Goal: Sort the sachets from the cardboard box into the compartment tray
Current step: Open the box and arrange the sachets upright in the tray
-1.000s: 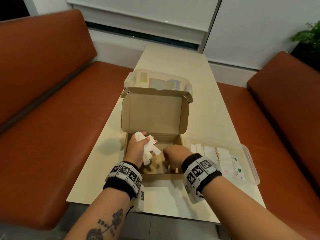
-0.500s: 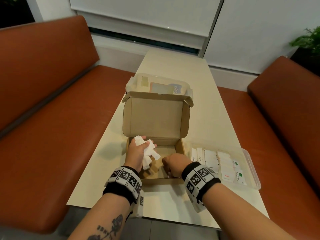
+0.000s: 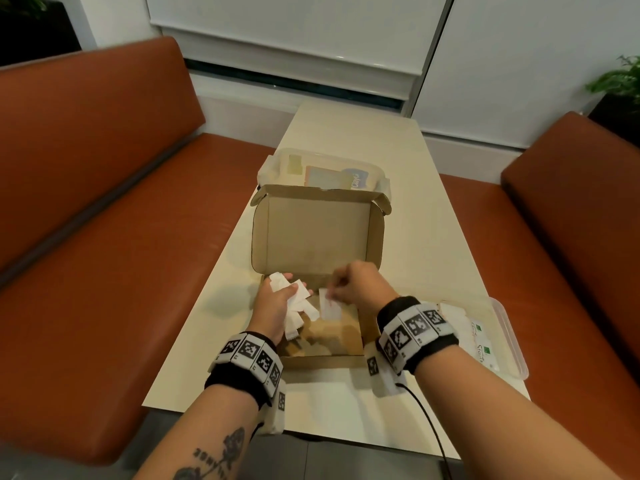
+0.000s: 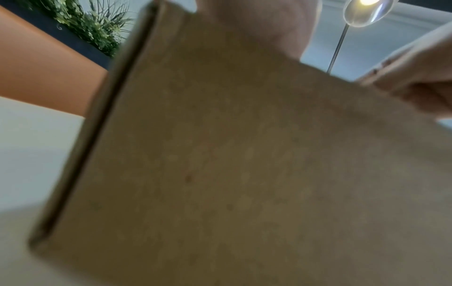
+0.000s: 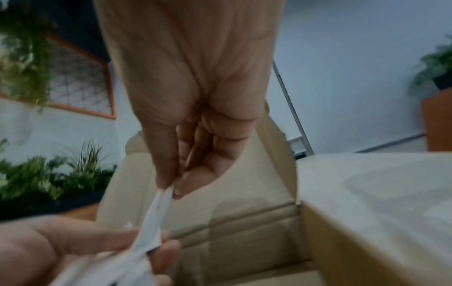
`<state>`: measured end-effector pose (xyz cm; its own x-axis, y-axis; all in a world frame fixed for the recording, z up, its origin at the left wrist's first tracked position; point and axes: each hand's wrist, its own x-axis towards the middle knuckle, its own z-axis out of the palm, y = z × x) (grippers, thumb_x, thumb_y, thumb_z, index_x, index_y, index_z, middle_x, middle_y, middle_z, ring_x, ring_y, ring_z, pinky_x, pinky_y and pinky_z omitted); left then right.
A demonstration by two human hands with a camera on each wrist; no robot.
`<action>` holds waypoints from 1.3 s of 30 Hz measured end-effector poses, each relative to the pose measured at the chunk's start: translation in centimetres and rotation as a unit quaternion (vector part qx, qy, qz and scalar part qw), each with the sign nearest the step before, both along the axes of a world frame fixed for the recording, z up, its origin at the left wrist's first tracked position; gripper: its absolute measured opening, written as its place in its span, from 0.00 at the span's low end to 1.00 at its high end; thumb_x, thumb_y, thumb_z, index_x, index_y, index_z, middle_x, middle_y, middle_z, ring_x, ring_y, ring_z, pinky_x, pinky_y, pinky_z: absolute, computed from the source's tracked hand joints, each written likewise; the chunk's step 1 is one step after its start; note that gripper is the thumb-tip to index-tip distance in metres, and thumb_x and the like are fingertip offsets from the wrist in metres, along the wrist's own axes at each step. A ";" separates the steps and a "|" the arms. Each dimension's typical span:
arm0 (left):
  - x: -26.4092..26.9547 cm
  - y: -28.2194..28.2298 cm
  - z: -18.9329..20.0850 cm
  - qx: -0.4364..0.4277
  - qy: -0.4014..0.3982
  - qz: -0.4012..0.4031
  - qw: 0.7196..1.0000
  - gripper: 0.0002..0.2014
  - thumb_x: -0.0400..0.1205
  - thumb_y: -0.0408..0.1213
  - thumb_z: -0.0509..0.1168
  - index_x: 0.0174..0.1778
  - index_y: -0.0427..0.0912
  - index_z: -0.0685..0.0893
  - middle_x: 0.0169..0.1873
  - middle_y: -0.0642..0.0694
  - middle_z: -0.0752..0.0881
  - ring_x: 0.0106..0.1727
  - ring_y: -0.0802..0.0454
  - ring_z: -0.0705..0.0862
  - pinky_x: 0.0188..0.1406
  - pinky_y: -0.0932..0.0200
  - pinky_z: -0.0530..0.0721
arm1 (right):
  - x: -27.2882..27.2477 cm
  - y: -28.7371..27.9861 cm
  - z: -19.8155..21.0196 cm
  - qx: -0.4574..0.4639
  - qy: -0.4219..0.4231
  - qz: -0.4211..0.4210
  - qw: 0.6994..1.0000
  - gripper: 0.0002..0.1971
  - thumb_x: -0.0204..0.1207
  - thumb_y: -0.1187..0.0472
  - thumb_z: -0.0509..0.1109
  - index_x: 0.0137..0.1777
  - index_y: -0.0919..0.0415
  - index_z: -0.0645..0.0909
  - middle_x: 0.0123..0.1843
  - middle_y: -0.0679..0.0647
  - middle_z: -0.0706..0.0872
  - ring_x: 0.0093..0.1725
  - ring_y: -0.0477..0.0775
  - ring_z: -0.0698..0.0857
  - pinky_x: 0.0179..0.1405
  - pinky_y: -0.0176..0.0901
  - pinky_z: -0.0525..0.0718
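Observation:
An open cardboard box (image 3: 317, 233) stands mid-table with its lid upright. Over its left side my left hand (image 3: 277, 299) grips a bunch of white sachets (image 3: 298, 306). My right hand (image 3: 349, 285) hovers over the box and pinches one white sachet (image 3: 329, 308) by its top edge, right beside the bunch. In the right wrist view the thumb and forefinger pinch that sachet (image 5: 156, 216) while my left hand (image 5: 49, 249) holds the bunch below. The left wrist view is filled by the box wall (image 4: 244, 164). The clear compartment tray (image 3: 507, 334) with sachets lies right of the box, partly behind my right wrist.
A clear lidded plastic container (image 3: 322, 171) sits behind the box lid. Orange bench seats (image 3: 104, 271) flank the narrow table (image 3: 415, 220) on both sides. Potted plants stand at the far corners. A black cable (image 3: 429, 420) trails from my right wristband.
My right hand has risen from the box floor with a single white sachet pinched, moving up and toward my left hand. The left hand keeps its bunch in about the same place.

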<state>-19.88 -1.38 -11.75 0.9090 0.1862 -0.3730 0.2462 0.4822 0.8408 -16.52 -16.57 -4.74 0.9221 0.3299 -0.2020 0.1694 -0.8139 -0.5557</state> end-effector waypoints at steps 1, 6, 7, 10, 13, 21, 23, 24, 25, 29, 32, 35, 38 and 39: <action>0.0 0.0 0.1 0.002 0.003 0.002 1.000 0.09 0.84 0.25 0.59 0.58 0.38 0.75 0.50 0.33 0.83 0.47 0.38 0.85 0.43 0.47 0.82 | 0.3 0.4 0.3 0.057 0.005 -0.033 0.998 0.05 0.75 0.65 0.73 0.48 0.67 0.86 0.40 0.57 0.88 0.34 0.46 0.84 0.36 0.33 0.86; -0.2 0.0 1.3 -0.075 -0.004 -0.009 0.997 0.10 0.85 0.35 0.62 0.60 0.36 0.74 0.49 0.32 0.81 0.47 0.38 0.83 0.45 0.44 0.81 | 0.4 2.9 -0.2 0.186 0.070 -0.090 0.976 0.07 0.75 0.70 0.73 0.51 0.73 0.83 0.38 0.58 0.87 0.31 0.46 0.86 0.32 0.32 0.87; -0.2 0.2 1.4 -0.068 -0.010 -0.012 0.998 0.10 0.84 0.34 0.64 0.58 0.36 0.74 0.49 0.31 0.81 0.48 0.37 0.83 0.47 0.42 0.81 | 0.3 3.4 -0.6 0.186 0.072 -0.087 0.976 0.07 0.75 0.69 0.73 0.50 0.73 0.83 0.37 0.58 0.86 0.30 0.46 0.85 0.33 0.32 0.86; -0.2 1.1 1.4 0.014 -0.015 0.012 1.000 0.06 0.81 0.26 0.65 0.51 0.39 0.78 0.46 0.33 0.82 0.42 0.40 0.84 0.42 0.46 0.83 | 0.2 4.6 -1.3 0.189 0.067 -0.087 0.976 0.05 0.77 0.66 0.71 0.45 0.69 0.84 0.33 0.55 0.85 0.30 0.46 0.83 0.38 0.36 0.86; -0.2 2.6 1.2 0.065 -0.017 0.048 0.997 0.08 0.80 0.25 0.65 0.50 0.43 0.79 0.44 0.35 0.85 0.38 0.43 0.86 0.34 0.46 0.85 | 0.9 5.5 -1.8 0.176 0.043 -0.122 0.976 0.08 0.80 0.64 0.66 0.44 0.66 0.85 0.35 0.56 0.85 0.36 0.52 0.85 0.47 0.47 0.87; 0.1 4.1 1.1 0.122 -0.044 0.055 0.990 0.11 0.81 0.24 0.64 0.49 0.47 0.80 0.49 0.30 0.86 0.42 0.36 0.86 0.40 0.43 0.86 | 1.3 9.2 -3.6 -0.173 0.046 0.114 0.977 0.13 0.78 0.62 0.67 0.60 0.66 0.80 0.58 0.62 0.86 0.57 0.61 0.84 0.56 0.48 0.80; 0.0 4.6 1.0 0.102 -0.048 0.047 0.992 0.11 0.81 0.23 0.62 0.50 0.45 0.79 0.49 0.29 0.86 0.42 0.35 0.87 0.42 0.43 0.85 | 1.3 9.8 -3.6 -0.236 0.062 0.162 0.956 0.17 0.75 0.57 0.71 0.62 0.65 0.79 0.58 0.61 0.85 0.57 0.61 0.84 0.55 0.47 0.80; 0.0 4.7 1.0 0.094 -0.047 0.045 0.993 0.11 0.82 0.22 0.61 0.50 0.44 0.79 0.48 0.30 0.86 0.45 0.35 0.88 0.46 0.40 0.85 | 1.4 10.0 -3.6 -0.254 0.075 0.176 0.948 0.19 0.75 0.56 0.72 0.62 0.64 0.79 0.58 0.61 0.84 0.55 0.61 0.83 0.55 0.47 0.79; -0.1 4.8 1.0 0.087 -0.046 0.044 0.994 0.11 0.82 0.22 0.61 0.50 0.43 0.79 0.47 0.32 0.86 0.48 0.35 0.88 0.50 0.37 0.84 | 1.5 10.2 -3.6 -0.267 0.089 0.183 0.942 0.19 0.76 0.56 0.71 0.63 0.65 0.78 0.59 0.61 0.84 0.55 0.61 0.83 0.55 0.48 0.79; -0.2 4.8 1.0 0.074 -0.048 0.040 0.995 0.11 0.82 0.20 0.60 0.50 0.41 0.78 0.43 0.36 0.86 0.52 0.35 0.87 0.55 0.36 0.82 | 1.6 10.7 -4.2 -0.266 0.113 0.136 0.948 0.19 0.79 0.59 0.68 0.67 0.65 0.77 0.65 0.62 0.82 0.64 0.62 0.81 0.63 0.50 0.77; -0.2 4.8 0.9 0.072 -0.049 0.042 0.995 0.11 0.82 0.20 0.60 0.50 0.41 0.79 0.42 0.37 0.86 0.51 0.35 0.87 0.58 0.38 0.83 | 1.1 10.2 -4.8 -0.202 0.073 0.070 0.974 0.17 0.80 0.64 0.66 0.67 0.68 0.76 0.66 0.65 0.81 0.67 0.64 0.79 0.60 0.50 0.77; -0.2 4.8 0.7 0.074 -0.052 0.045 0.995 0.11 0.81 0.20 0.61 0.50 0.41 0.79 0.42 0.37 0.87 0.50 0.36 0.88 0.58 0.39 0.84 | 0.8 9.8 -4.9 -0.181 0.066 0.054 0.980 0.17 0.80 0.66 0.65 0.68 0.69 0.76 0.68 0.65 0.80 0.68 0.64 0.79 0.60 0.49 0.77; -0.2 4.8 0.5 0.072 -0.057 0.050 0.995 0.11 0.81 0.20 0.61 0.49 0.42 0.80 0.41 0.38 0.87 0.47 0.39 0.89 0.55 0.42 0.85 | 0.8 10.0 -4.4 -0.171 0.085 0.049 0.980 0.17 0.80 0.64 0.65 0.68 0.68 0.76 0.68 0.65 0.80 0.68 0.64 0.79 0.61 0.48 0.77; -0.3 4.8 0.4 0.070 -0.056 0.051 0.995 0.11 0.81 0.20 0.61 0.49 0.42 0.80 0.40 0.39 0.88 0.47 0.40 0.89 0.54 0.43 0.86 | 0.9 10.2 -4.3 -0.183 0.100 0.064 0.976 0.17 0.81 0.63 0.65 0.68 0.68 0.76 0.68 0.64 0.80 0.68 0.63 0.79 0.62 0.48 0.76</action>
